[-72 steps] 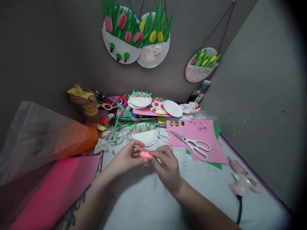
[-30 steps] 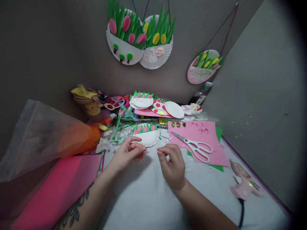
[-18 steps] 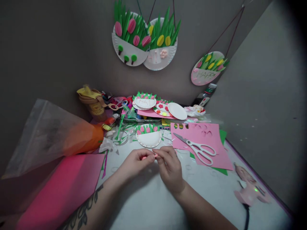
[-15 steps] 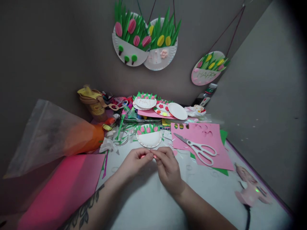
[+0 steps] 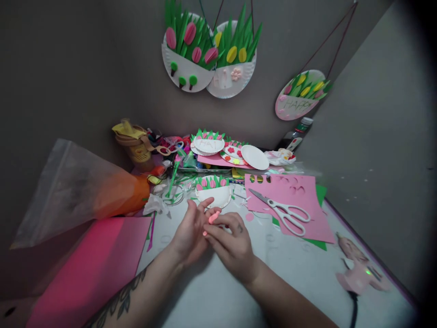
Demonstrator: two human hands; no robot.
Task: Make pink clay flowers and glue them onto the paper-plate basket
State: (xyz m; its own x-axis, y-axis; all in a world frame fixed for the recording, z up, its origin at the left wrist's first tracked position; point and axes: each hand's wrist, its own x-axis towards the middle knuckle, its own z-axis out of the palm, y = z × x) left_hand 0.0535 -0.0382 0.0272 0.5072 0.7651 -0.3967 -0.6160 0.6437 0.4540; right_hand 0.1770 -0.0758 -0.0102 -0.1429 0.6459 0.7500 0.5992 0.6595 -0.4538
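pinching a pink, clay-like piece (image 5: pixel 214 217) in right hand (image 5: pixel 235 250), by spread left hand (image 5: pixel 191 234), mid-frame; seemingly partway, with tulips (image 5: pixel 212 183) already on small plate (image 5: pixel 220 197) but with bare white front.

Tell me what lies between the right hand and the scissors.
Between the right hand and the scissors, the head view shows mainly a small pink disc on the white cover, then the edge of the pink sheet.

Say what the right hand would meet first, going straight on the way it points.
The right hand would likely meet the open left hand first; they may already touch, as depth is unclear.
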